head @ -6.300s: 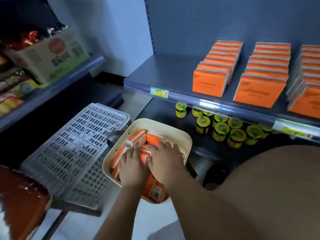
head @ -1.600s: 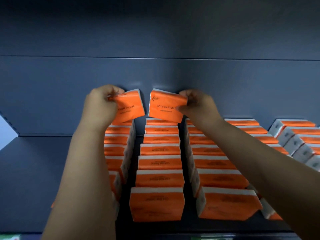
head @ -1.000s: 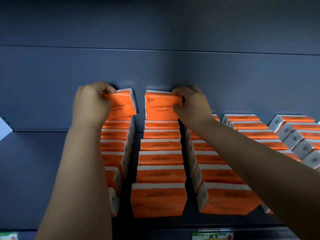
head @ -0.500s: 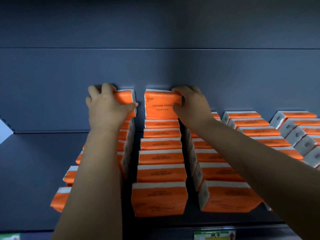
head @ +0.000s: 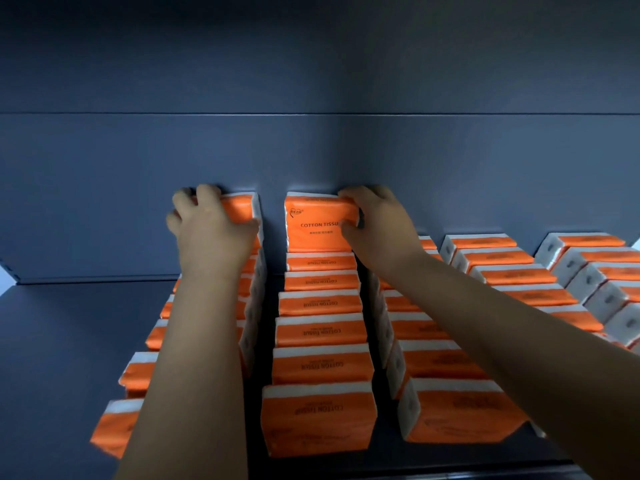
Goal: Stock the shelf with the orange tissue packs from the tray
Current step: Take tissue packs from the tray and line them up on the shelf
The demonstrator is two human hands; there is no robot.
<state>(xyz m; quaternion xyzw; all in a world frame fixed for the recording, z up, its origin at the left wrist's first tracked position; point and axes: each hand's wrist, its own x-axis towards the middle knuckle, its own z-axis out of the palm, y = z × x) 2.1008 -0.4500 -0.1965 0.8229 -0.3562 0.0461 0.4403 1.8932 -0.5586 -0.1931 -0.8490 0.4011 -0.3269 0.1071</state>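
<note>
Several rows of orange tissue packs stand on the dark grey shelf (head: 69, 341). My left hand (head: 211, 230) lies over the rearmost pack (head: 242, 207) of the left row, fingers over its top and thumb on its front, against the back wall. My right hand (head: 377, 230) grips the upper right corner of the rearmost pack (head: 315, 223) of the middle row, printed "COTTON TISSUE", which stands upright against the wall. The tray is out of view.
More orange pack rows (head: 512, 268) run along the shelf to the right. Bare shelf surface lies left of the left row. The grey back wall (head: 311, 147) rises behind the packs. A shelf front edge (head: 433, 474) runs along the bottom.
Both packs have been set down from a tilted hold onto the back of their rows. My left hand shifted from pinching its pack's corner to lying over it. The right hand stays on its pack.
</note>
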